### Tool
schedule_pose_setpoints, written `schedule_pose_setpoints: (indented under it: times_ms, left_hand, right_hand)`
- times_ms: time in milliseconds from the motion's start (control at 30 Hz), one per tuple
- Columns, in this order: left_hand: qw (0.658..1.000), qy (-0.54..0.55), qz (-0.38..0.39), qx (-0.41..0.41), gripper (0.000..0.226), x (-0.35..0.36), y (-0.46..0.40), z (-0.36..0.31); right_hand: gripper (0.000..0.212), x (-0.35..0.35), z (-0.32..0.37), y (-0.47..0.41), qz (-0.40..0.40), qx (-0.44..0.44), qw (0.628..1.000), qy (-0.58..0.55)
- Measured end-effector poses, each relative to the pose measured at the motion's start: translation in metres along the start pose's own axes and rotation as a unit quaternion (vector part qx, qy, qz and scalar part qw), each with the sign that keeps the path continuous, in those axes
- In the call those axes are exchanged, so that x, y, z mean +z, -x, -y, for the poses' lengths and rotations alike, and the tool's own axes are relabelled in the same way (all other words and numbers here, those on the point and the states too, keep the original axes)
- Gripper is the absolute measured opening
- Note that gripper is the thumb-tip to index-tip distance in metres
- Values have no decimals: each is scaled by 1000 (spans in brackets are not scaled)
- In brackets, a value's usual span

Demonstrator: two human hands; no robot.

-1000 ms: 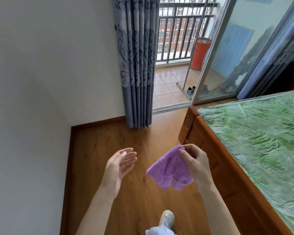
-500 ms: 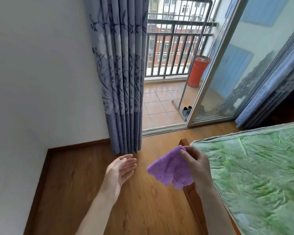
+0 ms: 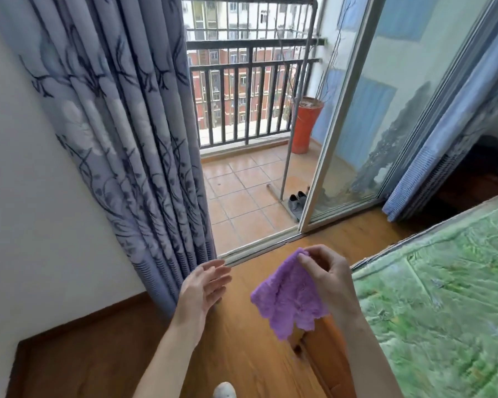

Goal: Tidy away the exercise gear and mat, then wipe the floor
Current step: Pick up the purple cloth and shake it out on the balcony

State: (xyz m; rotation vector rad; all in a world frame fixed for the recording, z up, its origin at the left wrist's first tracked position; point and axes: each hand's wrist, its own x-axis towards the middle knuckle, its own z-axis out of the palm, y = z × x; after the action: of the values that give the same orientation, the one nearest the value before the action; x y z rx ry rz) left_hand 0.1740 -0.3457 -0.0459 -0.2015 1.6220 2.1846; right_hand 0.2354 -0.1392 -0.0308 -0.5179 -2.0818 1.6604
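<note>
While the right hand [image 3: 332, 278] pinches one corner of a fluffy purple microfibre cloth [image 3: 289, 301], hanging below its fingertips, left hand [image 3: 203, 287] relaxed, empty; grip seemingly slight, cloth may drop.

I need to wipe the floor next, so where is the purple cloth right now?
In the head view, the purple cloth hangs low and centre, pinched at its top corner by the right hand, above the wooden floor beside the bed.

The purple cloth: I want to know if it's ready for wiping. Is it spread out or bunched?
Hanging loosely, not spread flat: the right hand pinches the purple cloth by its top corner, and the rest droops.
</note>
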Motion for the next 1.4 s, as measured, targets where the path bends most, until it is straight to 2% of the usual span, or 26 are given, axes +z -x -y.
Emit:
schedule_pose_setpoints:
  times_ms: [233,433,600,733,867,1100,1200,1233,1300,1400]
  left_hand:
    - [996,-33,77,12,23,33,-123,-60]
    - [990,-46,131,-1,16,70,-204,-76]
    - [984,-55,170,-12,35,119,-272,-83]
    - [985,-48,163,17,15,160,-338,-100]
    - [987,-43,152,30,21,200,-400,-126]
    - [979,-21,181,85,17,244,-491,-172]
    - [959,-88,226,144,45,251,-525,-192]
    - [949,-126,235,171,49,253,-537,-199]
    - [918,-206,241,239,41,259,-561,-213]
    - [853,-309,219,358,29,261,-601,-238]
  right_hand:
    - [13,35,12,-111,-58,12,998,-19]
    - [8,43,18,-200,-65,7,998,10]
    - [9,38,10,-285,-94,6,995,32]
    - [10,37,9,-359,-82,-16,996,36]
    - [13,33,14,-432,-65,-36,996,48]
    - [11,40,30,-560,-16,-44,997,54]
    - [10,53,39,-611,-2,-45,998,32]
    - [11,59,43,-628,3,-47,999,24]
    - [15,73,50,-661,16,-44,999,4]
    - [16,97,59,-709,33,-18,997,-61]
